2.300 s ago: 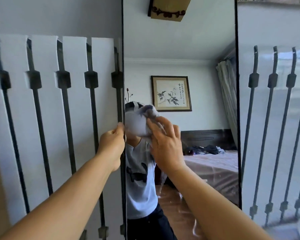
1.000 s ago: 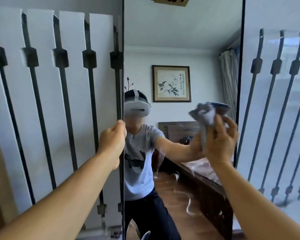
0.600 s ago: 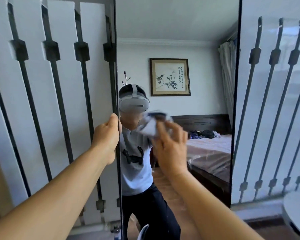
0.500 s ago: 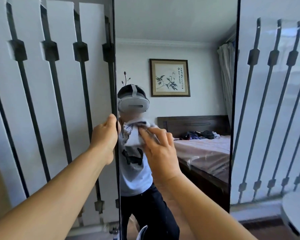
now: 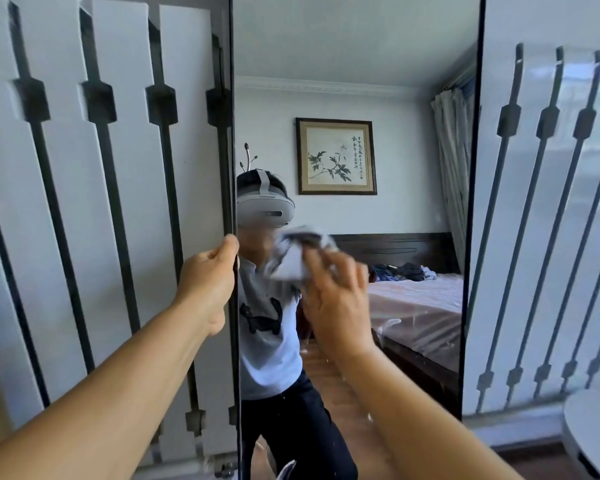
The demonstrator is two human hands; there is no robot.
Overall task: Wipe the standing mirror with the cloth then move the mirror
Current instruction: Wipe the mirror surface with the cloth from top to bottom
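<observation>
Left hand (image 5: 207,284) clamps the mirror (image 5: 354,98) edge; right hand (image 5: 336,299) presses the cloth (image 5: 293,258), seemingly bunched. Wipe with overlapping passes.

arms: bare to the elbow, no sleeves | left hand (image 5: 207,284): no rings | right hand (image 5: 340,299): blurred
</observation>
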